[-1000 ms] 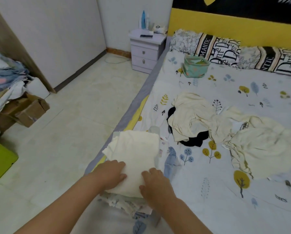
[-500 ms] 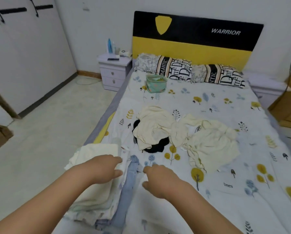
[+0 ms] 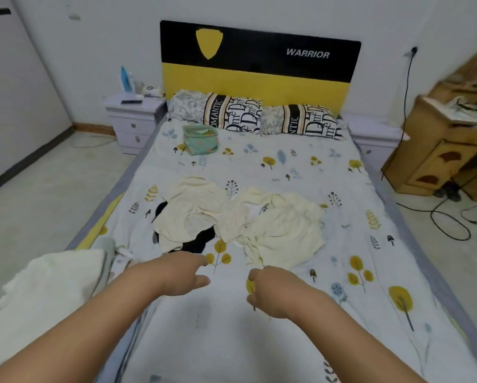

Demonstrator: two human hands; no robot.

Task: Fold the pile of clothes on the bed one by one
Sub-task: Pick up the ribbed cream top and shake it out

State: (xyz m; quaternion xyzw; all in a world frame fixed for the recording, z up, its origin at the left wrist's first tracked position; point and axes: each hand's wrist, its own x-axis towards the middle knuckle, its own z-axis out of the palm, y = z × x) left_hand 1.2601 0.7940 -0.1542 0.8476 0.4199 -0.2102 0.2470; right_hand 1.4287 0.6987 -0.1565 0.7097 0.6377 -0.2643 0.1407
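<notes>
A pile of unfolded cream clothes (image 3: 240, 217) lies in the middle of the bed (image 3: 259, 341), with a black garment (image 3: 195, 241) partly under its left side. A folded cream garment (image 3: 52, 277) sits on top of a stack at the bed's near left edge. My left hand (image 3: 179, 275) hovers over the sheet just in front of the pile, fingers loosely extended, holding nothing. My right hand (image 3: 273, 288) hovers beside it, fingers loosely curled downward and empty, close to the pile's near edge.
A green fabric basket (image 3: 201, 139) stands near two patterned pillows (image 3: 256, 116) at the yellow-and-black headboard. A white nightstand (image 3: 133, 120) is at the left, a wooden cabinet (image 3: 447, 150) with cables on the floor at the right.
Both hands have left the folded cream garment and moved right and forward toward the unfolded pile. The camera has turned from the bed's left edge to face the bed squarely.
</notes>
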